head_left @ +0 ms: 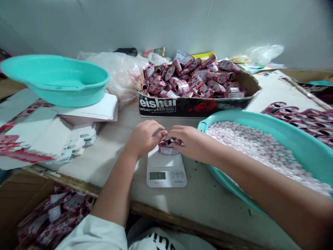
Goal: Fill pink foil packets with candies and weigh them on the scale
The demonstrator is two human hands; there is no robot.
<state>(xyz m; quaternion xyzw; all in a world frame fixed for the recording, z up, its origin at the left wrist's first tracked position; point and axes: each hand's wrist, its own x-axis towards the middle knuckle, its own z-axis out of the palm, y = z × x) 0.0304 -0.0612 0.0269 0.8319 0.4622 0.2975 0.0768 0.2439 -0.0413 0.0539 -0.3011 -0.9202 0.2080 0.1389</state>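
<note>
A small red-and-white printed tub (166,148) stands on a white digital scale (166,169) at the table's middle. My left hand (144,137) curls its fingers onto the tub's left rim. From the right, my right hand (189,142) closes over its top. The scale's display reads about 638. Right of the scale, a large teal basin (296,146) is full of small white-pink candies (260,147).
A black cardboard box (192,104) heaped with the same red tubs stands behind the scale. A stack of flat white cartons (39,132) with an upturned teal basin (56,78) lies at the left. More tubs lie at the right (299,119) and in a box below (52,215).
</note>
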